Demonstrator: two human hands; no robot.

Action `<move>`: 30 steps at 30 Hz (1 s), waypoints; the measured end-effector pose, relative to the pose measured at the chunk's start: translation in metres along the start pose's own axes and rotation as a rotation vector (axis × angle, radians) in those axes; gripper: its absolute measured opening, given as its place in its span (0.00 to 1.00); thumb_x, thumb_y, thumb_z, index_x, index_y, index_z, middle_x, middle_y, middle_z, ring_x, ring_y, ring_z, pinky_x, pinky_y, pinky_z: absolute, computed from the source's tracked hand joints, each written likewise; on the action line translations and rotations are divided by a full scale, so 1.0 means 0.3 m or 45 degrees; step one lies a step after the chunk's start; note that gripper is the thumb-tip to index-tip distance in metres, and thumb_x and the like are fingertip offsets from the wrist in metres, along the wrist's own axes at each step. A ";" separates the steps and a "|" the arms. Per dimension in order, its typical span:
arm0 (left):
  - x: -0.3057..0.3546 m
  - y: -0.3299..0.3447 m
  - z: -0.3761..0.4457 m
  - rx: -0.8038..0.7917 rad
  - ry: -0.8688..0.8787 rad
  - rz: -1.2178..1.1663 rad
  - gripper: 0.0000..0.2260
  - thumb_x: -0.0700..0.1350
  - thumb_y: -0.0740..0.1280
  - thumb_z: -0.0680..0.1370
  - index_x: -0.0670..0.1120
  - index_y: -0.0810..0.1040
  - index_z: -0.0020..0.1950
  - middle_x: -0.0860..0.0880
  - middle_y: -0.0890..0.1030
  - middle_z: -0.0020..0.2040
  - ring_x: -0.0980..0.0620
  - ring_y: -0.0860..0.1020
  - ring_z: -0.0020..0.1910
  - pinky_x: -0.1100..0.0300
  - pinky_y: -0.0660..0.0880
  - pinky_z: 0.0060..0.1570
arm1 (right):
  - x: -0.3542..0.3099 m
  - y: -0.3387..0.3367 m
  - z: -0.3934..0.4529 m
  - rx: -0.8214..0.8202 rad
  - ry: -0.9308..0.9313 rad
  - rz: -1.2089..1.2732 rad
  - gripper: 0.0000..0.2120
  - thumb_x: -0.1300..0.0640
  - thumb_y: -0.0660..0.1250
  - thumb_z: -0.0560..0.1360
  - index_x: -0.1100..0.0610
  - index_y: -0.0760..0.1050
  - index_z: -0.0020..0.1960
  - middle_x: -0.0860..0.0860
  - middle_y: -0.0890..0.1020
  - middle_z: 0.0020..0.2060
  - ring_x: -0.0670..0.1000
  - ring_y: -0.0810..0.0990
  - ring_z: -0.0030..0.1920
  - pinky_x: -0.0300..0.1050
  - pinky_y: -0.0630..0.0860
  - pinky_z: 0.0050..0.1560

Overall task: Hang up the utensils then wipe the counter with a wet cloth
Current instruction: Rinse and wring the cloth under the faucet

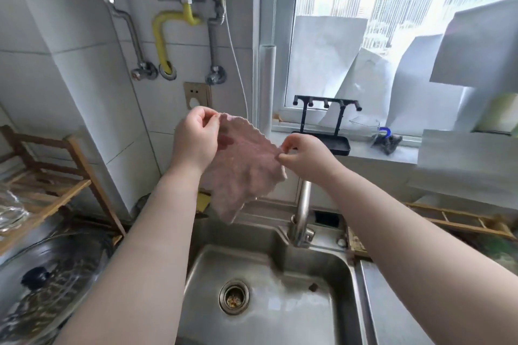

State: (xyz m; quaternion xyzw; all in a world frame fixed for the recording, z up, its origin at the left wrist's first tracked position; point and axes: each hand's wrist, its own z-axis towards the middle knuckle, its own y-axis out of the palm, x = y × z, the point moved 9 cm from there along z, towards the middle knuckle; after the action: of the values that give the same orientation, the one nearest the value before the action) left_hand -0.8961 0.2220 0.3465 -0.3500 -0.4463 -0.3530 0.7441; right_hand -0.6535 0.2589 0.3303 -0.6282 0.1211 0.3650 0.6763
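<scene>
The pink cloth [244,168] hangs spread above the steel sink [344,269], in front of the faucet [302,210]; the left hand [196,137] has its grip pinched together on the cloth's upper left corner; the right hand [305,157] pinches the right edge; a black hook rack [325,123] stands on the windowsill behind.

Pink cloth [244,165] hangs spread, held above sink [280,314].
</scene>
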 end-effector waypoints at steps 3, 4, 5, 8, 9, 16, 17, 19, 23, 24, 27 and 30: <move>0.067 0.002 0.026 0.087 0.039 0.009 0.07 0.53 0.64 0.79 0.54 0.79 0.43 0.49 0.85 0.42 0.45 0.85 0.37 0.42 0.83 0.41 | 0.012 -0.043 0.038 0.016 0.067 0.388 0.06 0.55 0.66 0.80 0.57 0.74 0.53 0.54 0.84 0.42 0.53 0.81 0.26 0.44 0.76 0.26; 0.077 0.012 0.034 0.103 0.040 0.015 0.07 0.52 0.64 0.79 0.53 0.79 0.43 0.49 0.85 0.42 0.46 0.85 0.37 0.42 0.83 0.41 | 0.026 -0.046 0.045 -0.004 0.149 0.517 0.06 0.55 0.65 0.82 0.57 0.72 0.56 0.56 0.83 0.41 0.54 0.81 0.25 0.46 0.78 0.25; 0.091 0.029 0.041 0.109 0.041 0.044 0.07 0.52 0.64 0.80 0.53 0.78 0.44 0.49 0.85 0.42 0.47 0.85 0.36 0.43 0.83 0.41 | 0.044 -0.044 0.058 -0.048 0.227 0.601 0.07 0.55 0.64 0.83 0.57 0.71 0.57 0.58 0.83 0.39 0.56 0.83 0.27 0.51 0.82 0.28; 0.085 0.110 0.084 0.060 -0.045 0.068 0.08 0.50 0.63 0.80 0.51 0.77 0.43 0.47 0.84 0.44 0.45 0.85 0.35 0.43 0.83 0.41 | 0.077 -0.089 0.105 -0.060 0.234 0.374 0.06 0.55 0.62 0.83 0.56 0.70 0.58 0.60 0.84 0.40 0.59 0.86 0.34 0.55 0.84 0.36; 0.072 0.151 0.100 0.003 -0.127 0.031 0.08 0.49 0.62 0.81 0.51 0.76 0.43 0.46 0.84 0.46 0.44 0.85 0.35 0.43 0.83 0.41 | 0.081 -0.133 0.129 0.007 0.161 0.136 0.07 0.54 0.63 0.83 0.56 0.71 0.58 0.57 0.83 0.42 0.56 0.84 0.36 0.50 0.82 0.36; 0.216 0.352 0.208 -0.230 -0.074 -0.293 0.09 0.43 0.58 0.84 0.48 0.75 0.47 0.47 0.84 0.45 0.47 0.85 0.44 0.57 0.79 0.43 | 0.040 -0.471 0.133 0.552 -0.209 -0.272 0.07 0.55 0.62 0.82 0.56 0.73 0.57 0.56 0.78 0.43 0.58 0.75 0.45 0.54 0.75 0.48; 0.241 0.361 0.204 -0.245 -0.025 -0.318 0.09 0.42 0.57 0.84 0.48 0.75 0.47 0.46 0.84 0.46 0.46 0.85 0.45 0.57 0.80 0.45 | 0.033 -0.497 0.105 0.620 -0.274 -0.301 0.06 0.55 0.62 0.82 0.57 0.73 0.56 0.54 0.77 0.41 0.57 0.74 0.44 0.53 0.74 0.46; 0.238 0.383 0.177 -0.290 0.030 -0.349 0.09 0.39 0.58 0.84 0.45 0.76 0.47 0.44 0.83 0.46 0.47 0.85 0.45 0.59 0.81 0.45 | 0.051 -0.503 0.045 0.663 -0.333 -0.314 0.04 0.55 0.63 0.81 0.56 0.73 0.53 0.53 0.78 0.40 0.58 0.75 0.42 0.51 0.73 0.43; 0.026 0.442 0.032 -0.384 -0.098 -0.374 0.11 0.36 0.60 0.83 0.45 0.77 0.44 0.45 0.81 0.41 0.50 0.83 0.42 0.59 0.81 0.47 | 0.209 -0.303 -0.059 0.409 -0.145 -0.402 0.06 0.54 0.62 0.81 0.54 0.73 0.55 0.56 0.83 0.44 0.61 0.79 0.44 0.53 0.77 0.43; -0.064 0.456 -0.019 -0.412 -0.177 -0.378 0.12 0.35 0.60 0.83 0.45 0.77 0.43 0.46 0.81 0.40 0.50 0.82 0.42 0.56 0.82 0.49 | 0.255 -0.231 -0.090 0.325 -0.076 -0.427 0.07 0.53 0.61 0.81 0.54 0.72 0.58 0.56 0.83 0.45 0.61 0.80 0.44 0.52 0.77 0.42; -0.334 0.478 -0.195 -0.519 -0.376 -0.235 0.12 0.38 0.63 0.82 0.49 0.79 0.41 0.43 0.83 0.42 0.46 0.81 0.45 0.44 0.79 0.58 | 0.367 -0.021 -0.210 0.097 0.109 -0.432 0.06 0.53 0.61 0.81 0.53 0.72 0.56 0.55 0.83 0.47 0.60 0.79 0.46 0.51 0.75 0.42; -0.494 0.505 -0.337 -0.636 -0.532 -0.233 0.09 0.37 0.65 0.80 0.46 0.80 0.43 0.41 0.86 0.49 0.45 0.81 0.49 0.38 0.74 0.63 | 0.432 0.111 -0.296 0.046 0.201 -0.335 0.04 0.54 0.62 0.80 0.53 0.73 0.53 0.54 0.83 0.47 0.59 0.80 0.50 0.51 0.75 0.45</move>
State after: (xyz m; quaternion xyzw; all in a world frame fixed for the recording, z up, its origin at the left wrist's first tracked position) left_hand -0.7793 0.2458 0.1441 -0.5446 -0.5186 -0.4375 0.4930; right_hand -0.5575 0.2179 0.2082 -0.6533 0.0971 0.2203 0.7179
